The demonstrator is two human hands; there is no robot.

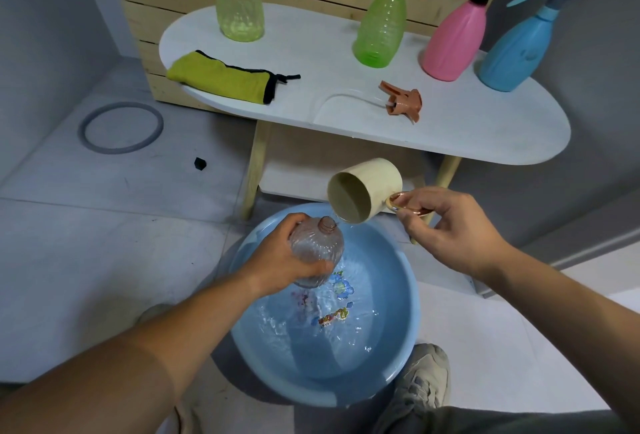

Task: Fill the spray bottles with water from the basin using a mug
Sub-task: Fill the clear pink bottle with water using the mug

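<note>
Gripping the clear bottle (317, 243) in the left hand (277, 257), centre frame, above the water-filled blue basin (414, 295). Holding the cream mug (367, 187) by its handle in the right hand (450, 225), tipped just beside the bottle's open neck. Upper right, on the tabletop (346, 62): capped spray bottles (381, 28).

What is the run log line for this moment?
left hand: holds clear bottle over basin | right hand: tilts mug at bottle mouth

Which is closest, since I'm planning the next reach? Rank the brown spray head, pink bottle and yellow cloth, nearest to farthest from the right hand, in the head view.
1. brown spray head, front of the table, beyond the right hand.
2. pink bottle, back right.
3. yellow cloth, far left end.
</note>
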